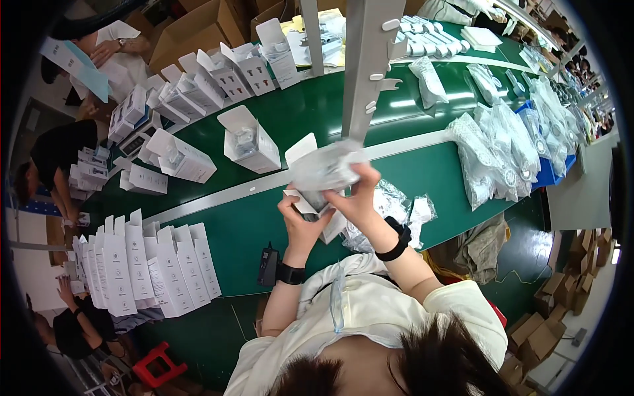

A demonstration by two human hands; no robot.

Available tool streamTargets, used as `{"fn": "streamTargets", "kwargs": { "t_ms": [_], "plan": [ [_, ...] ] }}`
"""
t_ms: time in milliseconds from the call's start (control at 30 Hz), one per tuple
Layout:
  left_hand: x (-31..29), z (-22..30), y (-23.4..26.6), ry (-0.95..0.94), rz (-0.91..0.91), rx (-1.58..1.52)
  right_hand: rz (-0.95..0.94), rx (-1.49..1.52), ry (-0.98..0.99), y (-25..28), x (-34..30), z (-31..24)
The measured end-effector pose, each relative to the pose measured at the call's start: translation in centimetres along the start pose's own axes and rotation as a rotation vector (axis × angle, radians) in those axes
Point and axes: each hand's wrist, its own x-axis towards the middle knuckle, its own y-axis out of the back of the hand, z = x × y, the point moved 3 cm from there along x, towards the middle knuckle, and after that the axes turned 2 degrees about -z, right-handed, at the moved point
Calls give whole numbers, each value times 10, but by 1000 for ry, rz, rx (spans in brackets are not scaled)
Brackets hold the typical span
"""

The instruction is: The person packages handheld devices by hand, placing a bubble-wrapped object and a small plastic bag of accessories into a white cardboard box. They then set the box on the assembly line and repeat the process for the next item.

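Note:
My left hand (305, 226) is wrapped around an open white carton (335, 226) tilted in front of me, with one flap standing up. Over the carton's mouth my right hand (360, 197) grips a clear plastic bag (322, 167). The bag is smeared by motion, so its contents cannot be made out; it partly covers the carton. Beside my right wrist, small clear packets (391, 198) of white parts lie on the green table (244, 230). A black device (268, 264) is next to my left wrist.
Open white cartons (178, 267) stand in rows at left, with filled ones (251, 145) farther off. At right, bagged parts (492, 155) overflow a blue bin (547, 168). A metal post (366, 72) rises just beyond my hands. Other people (125, 49) work at far left.

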Motion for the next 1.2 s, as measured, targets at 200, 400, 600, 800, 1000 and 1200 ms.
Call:
{"fn": "streamTargets", "kwargs": {
  "t_ms": [200, 400, 600, 800, 1000, 1200],
  "plan": [
    [7, -14, 23, -303, -6, -88, -315, -393, -56, 48, 1, -3],
    [-28, -73, 41, -89, 58, 1, -791, -1214, -1029, 138, -92, 94],
    [-19, -55, 54, -9, 27, -122, -752, -600, -986, 153, -99, 119],
    [6, -6, 62, 75, -81, 265, -66, -264, -853, 142, -57, 88],
    [13, -12, 62, 103, -48, 374, -89, 137, -784, 74, 11, 18],
    [29, -18, 72, 201, 24, 231, -588, 218, -583, -14, 32, -9]
  ]
}}
